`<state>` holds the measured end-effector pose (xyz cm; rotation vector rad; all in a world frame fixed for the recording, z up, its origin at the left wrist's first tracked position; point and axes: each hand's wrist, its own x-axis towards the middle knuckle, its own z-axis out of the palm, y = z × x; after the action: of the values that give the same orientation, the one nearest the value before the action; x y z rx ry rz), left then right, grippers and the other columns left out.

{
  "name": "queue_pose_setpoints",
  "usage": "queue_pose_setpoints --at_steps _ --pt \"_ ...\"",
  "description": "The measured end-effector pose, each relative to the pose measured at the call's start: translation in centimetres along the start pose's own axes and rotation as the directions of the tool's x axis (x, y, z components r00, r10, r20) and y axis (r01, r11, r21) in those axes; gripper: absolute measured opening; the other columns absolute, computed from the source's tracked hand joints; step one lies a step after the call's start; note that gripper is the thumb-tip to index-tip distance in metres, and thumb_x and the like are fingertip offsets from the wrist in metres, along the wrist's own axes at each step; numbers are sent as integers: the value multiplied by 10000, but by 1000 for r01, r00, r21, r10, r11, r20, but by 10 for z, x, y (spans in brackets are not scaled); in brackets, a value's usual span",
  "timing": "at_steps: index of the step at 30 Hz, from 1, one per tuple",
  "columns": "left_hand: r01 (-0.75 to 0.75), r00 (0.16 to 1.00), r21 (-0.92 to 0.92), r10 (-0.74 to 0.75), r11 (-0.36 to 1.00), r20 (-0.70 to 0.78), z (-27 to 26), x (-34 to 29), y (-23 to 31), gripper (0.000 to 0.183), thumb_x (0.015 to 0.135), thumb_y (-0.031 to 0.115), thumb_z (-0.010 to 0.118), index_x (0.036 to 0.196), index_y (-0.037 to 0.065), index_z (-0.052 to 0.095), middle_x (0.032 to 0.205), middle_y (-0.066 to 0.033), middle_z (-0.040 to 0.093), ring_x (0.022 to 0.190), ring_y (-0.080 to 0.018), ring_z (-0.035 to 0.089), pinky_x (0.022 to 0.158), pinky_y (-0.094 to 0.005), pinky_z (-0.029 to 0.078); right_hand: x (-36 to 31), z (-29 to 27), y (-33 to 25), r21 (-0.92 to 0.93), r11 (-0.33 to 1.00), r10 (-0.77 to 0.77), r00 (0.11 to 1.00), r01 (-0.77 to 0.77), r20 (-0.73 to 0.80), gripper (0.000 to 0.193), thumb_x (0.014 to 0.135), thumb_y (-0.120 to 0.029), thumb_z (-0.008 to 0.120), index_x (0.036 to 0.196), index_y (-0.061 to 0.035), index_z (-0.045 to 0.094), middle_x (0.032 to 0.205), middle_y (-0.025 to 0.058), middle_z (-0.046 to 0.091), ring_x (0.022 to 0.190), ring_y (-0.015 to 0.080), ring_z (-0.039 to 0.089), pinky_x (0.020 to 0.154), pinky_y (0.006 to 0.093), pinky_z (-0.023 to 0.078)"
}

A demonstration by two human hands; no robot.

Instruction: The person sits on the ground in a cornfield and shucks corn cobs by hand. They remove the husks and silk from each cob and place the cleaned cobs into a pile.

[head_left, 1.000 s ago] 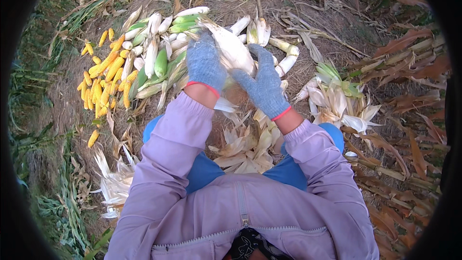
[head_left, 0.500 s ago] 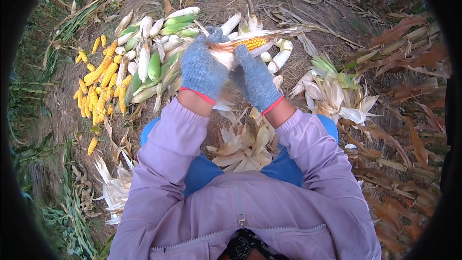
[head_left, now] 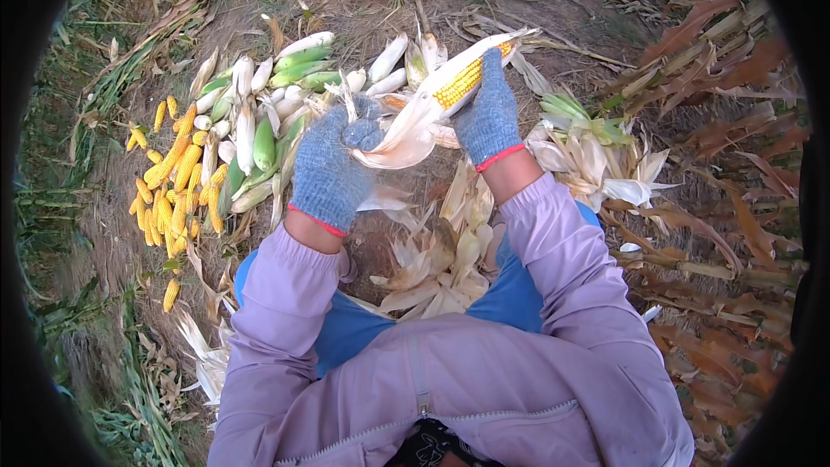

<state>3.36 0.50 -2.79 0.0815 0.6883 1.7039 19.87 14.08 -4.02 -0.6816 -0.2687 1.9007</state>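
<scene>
Both of my hands wear fuzzy grey-blue knit gloves with red cuffs. An ear of corn point(head_left: 459, 83), its yellow kernels bared along one side, slants up to the right between them. My right hand point(head_left: 489, 121) is closed round its upper right part, thumb lying along the kernels. Pale husk point(head_left: 405, 136) still wraps the far side and peels down toward my left hand point(head_left: 339, 151). The left fingers are closed on this husk, and a thin dry strip sticks up from them. Its fingertips are partly hidden.
Bare yellow cobs point(head_left: 180, 173) lie piled at the left. Ears in green and white husks point(head_left: 264, 140) lie beside them. Stripped husks point(head_left: 445, 264) are heaped between my knees, and another husk heap point(head_left: 605, 151) lies at right. Dry corn stalks point(head_left: 718, 182) line the right side.
My hands have moved apart, the left down and leftward, the right slightly up and rightward. Husk has come away from the ear, so more kernels show.
</scene>
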Motion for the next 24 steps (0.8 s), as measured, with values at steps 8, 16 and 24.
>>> queue_pose_setpoints --at_steps 8,16,24 --pt "-296 928 488 369 821 -58 -45 11 18 312 989 186 586 1263 38 566 1205 -135 616 1046 -263 629 906 -418 538 7 3 -16 -533 836 -170 985 129 -28 504 997 -374 605 1310 11 519 1175 138 623 1052 231 633 947 380 510" --pt "-367 825 880 543 302 158 6 -3 45 560 935 277 706 1350 -51 523 1331 -186 575 1200 -247 566 1038 -346 444 -12 -12 24 -913 155 -22 925 378 380 614 918 -460 659 1269 26 525 1123 226 648 1020 338 645 919 433 485" --pt "-460 861 870 328 178 388 2 1 11 464 973 300 651 1304 -15 571 1212 -155 627 1108 -208 595 936 -353 484 -42 -10 41 -770 299 265 726 564 635 560 943 -422 651 1277 7 520 1147 163 589 1112 251 568 1006 365 430"
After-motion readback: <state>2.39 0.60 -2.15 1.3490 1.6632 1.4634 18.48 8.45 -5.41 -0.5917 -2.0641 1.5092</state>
